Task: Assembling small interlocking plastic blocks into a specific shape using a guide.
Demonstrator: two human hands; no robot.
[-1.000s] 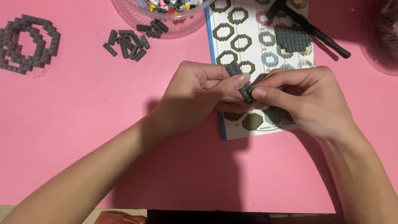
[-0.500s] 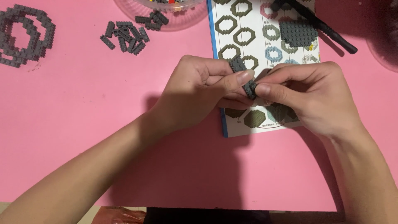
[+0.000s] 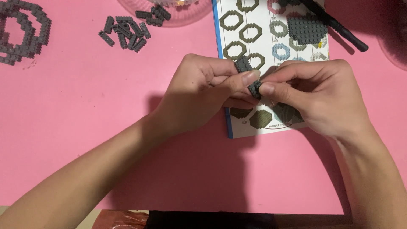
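My left hand (image 3: 203,91) and my right hand (image 3: 316,95) meet over a printed instruction sheet (image 3: 263,25). Both pinch a small assembly of dark grey bricks (image 3: 250,78) between thumbs and fingertips. Most of that assembly is hidden by my fingers. The sheet shows ring-shaped build steps and lies on a pink table surface (image 3: 85,106).
A pile of loose dark grey bricks (image 3: 125,32) lies at the upper left. A grey brick ring structure (image 3: 21,34) sits at the far left edge. A clear bowl (image 3: 165,10) holds more bricks at the top. A grey studded plate (image 3: 307,29) and a black tool (image 3: 339,27) rest on the sheet.
The view has shifted so everything sits slightly lower and further left in the frame. My hands keep pinching the grey assembly with little change of grip.
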